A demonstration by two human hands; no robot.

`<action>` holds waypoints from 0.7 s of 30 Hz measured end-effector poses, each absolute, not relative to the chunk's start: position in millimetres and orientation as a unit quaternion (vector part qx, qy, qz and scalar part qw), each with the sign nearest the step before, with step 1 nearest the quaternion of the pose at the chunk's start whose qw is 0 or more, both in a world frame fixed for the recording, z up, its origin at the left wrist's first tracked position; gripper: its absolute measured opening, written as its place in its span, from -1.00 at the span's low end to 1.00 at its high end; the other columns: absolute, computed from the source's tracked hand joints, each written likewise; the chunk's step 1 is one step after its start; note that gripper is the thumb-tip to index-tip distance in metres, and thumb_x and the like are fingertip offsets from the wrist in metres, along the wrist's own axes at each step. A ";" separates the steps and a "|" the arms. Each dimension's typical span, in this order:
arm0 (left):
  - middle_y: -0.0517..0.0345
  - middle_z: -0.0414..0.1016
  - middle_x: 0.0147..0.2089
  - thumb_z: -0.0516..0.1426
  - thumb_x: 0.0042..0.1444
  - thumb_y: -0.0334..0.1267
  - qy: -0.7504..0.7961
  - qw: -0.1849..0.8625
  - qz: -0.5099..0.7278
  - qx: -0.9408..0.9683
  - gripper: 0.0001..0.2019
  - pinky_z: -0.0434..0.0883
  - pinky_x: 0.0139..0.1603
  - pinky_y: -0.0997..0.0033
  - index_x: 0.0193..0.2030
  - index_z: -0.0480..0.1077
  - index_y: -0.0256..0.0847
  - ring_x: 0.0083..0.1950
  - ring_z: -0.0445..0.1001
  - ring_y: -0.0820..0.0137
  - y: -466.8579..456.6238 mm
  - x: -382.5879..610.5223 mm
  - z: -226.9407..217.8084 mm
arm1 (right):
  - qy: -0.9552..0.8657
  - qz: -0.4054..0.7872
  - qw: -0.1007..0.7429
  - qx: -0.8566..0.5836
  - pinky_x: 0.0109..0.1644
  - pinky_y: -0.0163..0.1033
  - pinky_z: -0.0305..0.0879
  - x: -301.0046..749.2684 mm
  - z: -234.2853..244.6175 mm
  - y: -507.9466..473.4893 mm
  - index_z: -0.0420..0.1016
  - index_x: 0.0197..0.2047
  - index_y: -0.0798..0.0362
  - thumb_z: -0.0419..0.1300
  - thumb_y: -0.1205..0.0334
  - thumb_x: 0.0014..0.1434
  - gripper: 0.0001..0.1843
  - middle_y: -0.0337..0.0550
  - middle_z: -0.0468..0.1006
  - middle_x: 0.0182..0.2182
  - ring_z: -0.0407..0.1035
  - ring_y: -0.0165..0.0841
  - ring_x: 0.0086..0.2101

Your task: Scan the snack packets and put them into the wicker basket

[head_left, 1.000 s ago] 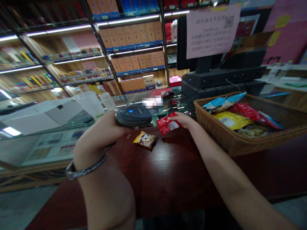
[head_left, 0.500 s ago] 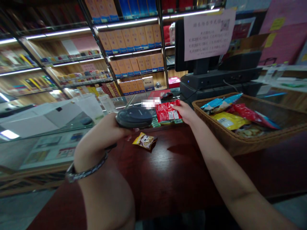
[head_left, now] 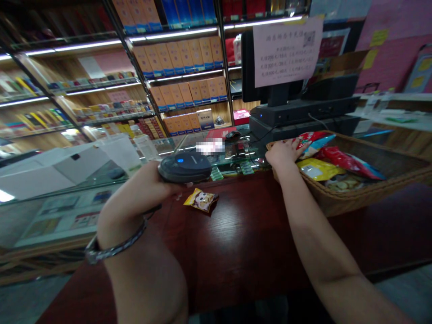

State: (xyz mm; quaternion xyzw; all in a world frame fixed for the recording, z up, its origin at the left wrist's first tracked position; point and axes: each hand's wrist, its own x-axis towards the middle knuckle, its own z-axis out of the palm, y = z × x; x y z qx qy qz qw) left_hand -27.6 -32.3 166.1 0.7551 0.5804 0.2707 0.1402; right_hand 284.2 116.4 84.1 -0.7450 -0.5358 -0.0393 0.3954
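Note:
My left hand [head_left: 150, 182] is wrapped round a dark barcode scanner [head_left: 185, 167], whose head faces right and shows a small blue light. Just below and right of it, a small yellow snack packet [head_left: 201, 200] with a cartoon face lies on the dark red wooden counter [head_left: 236, 252]. Over the left rim of a woven basket [head_left: 332, 202], my right hand [head_left: 282, 153] has its fingers on a red snack packet [head_left: 306, 140]. That packet rests on a blue one [head_left: 320, 145] inside; part of it is hidden by my fingers.
Other snack packets, one yellow [head_left: 319, 169] and one red [head_left: 351, 163], lie in the basket. A monitor [head_left: 248, 67] with a paper sign stands behind. At left are a white box [head_left: 64, 168] and a plastic bottle [head_left: 145, 143] on a glass case.
My right hand has carried the red packet from in front of the scanner rightward to the basket. A blue light now shows on the scanner, which my left hand still holds.

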 end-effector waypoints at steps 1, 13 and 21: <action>0.09 0.66 -0.22 0.30 -0.16 -0.16 0.579 0.138 0.270 0.757 -0.66 0.45 0.03 0.16 -0.19 0.59 -0.21 -0.16 0.52 0.19 -32.2 -27.7 166.0 | -0.541 -0.012 0.362 -0.759 0.26 0.58 -0.41 285.8 82.3 118.9 0.42 0.17 0.43 0.23 0.25 0.10 -0.39 0.56 0.13 0.30 -0.22 0.31 0.37; 0.10 0.62 -0.31 0.30 -0.15 -0.13 0.588 0.076 0.333 0.733 -0.63 0.48 -0.09 0.25 -0.18 0.57 -0.27 -0.25 0.49 0.26 -41.4 -31.1 171.6 | -0.873 0.056 0.274 -0.401 0.39 0.27 -0.14 157.1 25.6 82.3 0.18 0.42 -0.01 0.21 -0.20 0.17 -0.15 0.15 0.15 0.36 -0.08 0.14 0.36; 0.17 0.53 -0.43 0.29 -0.17 -0.09 0.595 0.082 0.327 0.730 -0.67 0.46 -0.20 0.32 -0.29 0.55 -0.27 -0.36 0.42 0.32 -44.2 -25.7 174.4 | -0.897 0.217 0.211 -0.321 0.38 0.16 0.00 111.5 -59.5 72.4 0.20 0.40 -0.06 0.17 0.10 0.23 -0.32 0.11 0.19 0.34 0.12 0.04 0.30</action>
